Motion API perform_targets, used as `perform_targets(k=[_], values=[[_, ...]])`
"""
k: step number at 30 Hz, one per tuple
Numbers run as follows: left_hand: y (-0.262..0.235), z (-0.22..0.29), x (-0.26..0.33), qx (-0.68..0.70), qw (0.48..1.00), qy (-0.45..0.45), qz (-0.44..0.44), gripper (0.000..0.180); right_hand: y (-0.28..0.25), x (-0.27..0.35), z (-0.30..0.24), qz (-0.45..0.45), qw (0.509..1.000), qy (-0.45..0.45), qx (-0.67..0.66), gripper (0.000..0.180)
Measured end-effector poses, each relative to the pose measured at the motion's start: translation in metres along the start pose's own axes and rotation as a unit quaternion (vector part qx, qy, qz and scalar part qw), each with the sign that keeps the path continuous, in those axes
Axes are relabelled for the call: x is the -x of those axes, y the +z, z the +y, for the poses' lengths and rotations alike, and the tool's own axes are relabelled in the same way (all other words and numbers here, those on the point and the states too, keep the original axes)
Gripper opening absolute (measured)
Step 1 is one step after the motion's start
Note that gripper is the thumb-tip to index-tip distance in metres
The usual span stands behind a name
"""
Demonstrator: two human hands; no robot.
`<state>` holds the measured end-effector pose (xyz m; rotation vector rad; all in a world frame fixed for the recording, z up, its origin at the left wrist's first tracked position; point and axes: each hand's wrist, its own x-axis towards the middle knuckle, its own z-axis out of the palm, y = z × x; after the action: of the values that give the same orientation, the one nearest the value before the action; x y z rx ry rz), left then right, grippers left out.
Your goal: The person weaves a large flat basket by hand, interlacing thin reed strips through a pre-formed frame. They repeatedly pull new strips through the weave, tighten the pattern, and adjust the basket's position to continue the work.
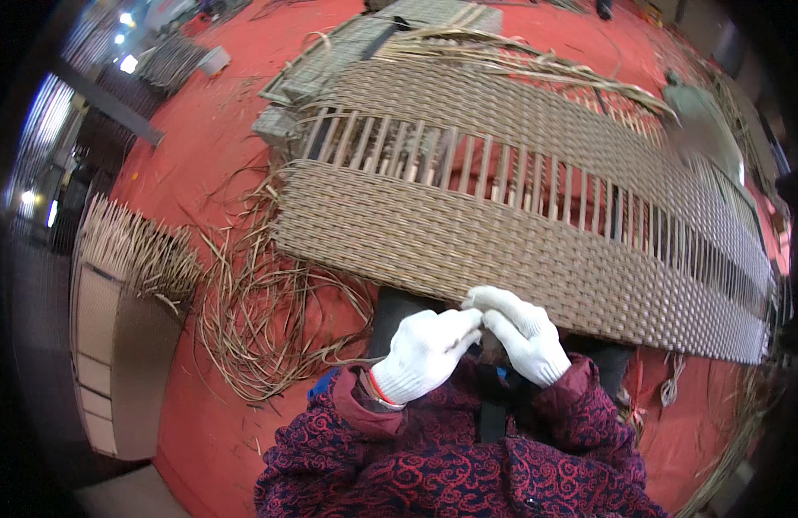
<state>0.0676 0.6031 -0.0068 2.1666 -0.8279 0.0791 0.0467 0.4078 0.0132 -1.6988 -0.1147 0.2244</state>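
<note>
A long brown woven wicker panel point(468, 246) stretches before me, its two woven bands joined by a row of bare upright slats point(537, 177). White knitted gloves cover both hands. At the panel's near edge, my left hand point(423, 354) has its fingers pressed together, pointing right. My right hand point(527, 335) is beside it with bent fingers, and the two hands meet at the fingertips. Whatever lies between them is hidden by the gloves, so I cannot make it out.
Loose wicker strands point(252, 332) lie tangled on the red floor covering point(213, 380) to the left. Beyond them stands a cardboard box point(140, 319) full of cut sticks point(136, 242). More strips point(537, 65) rest along the panel's far side. Another person point(706, 125) is at the far right.
</note>
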Motion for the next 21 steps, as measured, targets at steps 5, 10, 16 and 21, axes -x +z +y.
perform_targets(k=[5,10,16,21], values=[[-0.041,-0.022,0.000,-0.112,0.993,0.041,0.022,0.015,0.005,-0.036,-0.011,-0.097,0.986,-0.080,0.106,0.037],[-0.121,-0.072,-0.008,-0.152,0.976,-0.016,0.155,0.014,0.004,-0.131,-0.022,0.001,0.892,-0.254,0.373,0.050],[-0.189,-0.142,-0.039,0.013,0.952,-0.222,0.209,0.031,0.025,-0.200,-0.013,-0.021,0.798,-0.182,0.575,0.048],[-0.214,-0.189,-0.065,-0.014,0.946,-0.263,0.191,0.032,0.016,-0.196,-0.016,-0.023,0.814,-0.222,0.536,0.046]])
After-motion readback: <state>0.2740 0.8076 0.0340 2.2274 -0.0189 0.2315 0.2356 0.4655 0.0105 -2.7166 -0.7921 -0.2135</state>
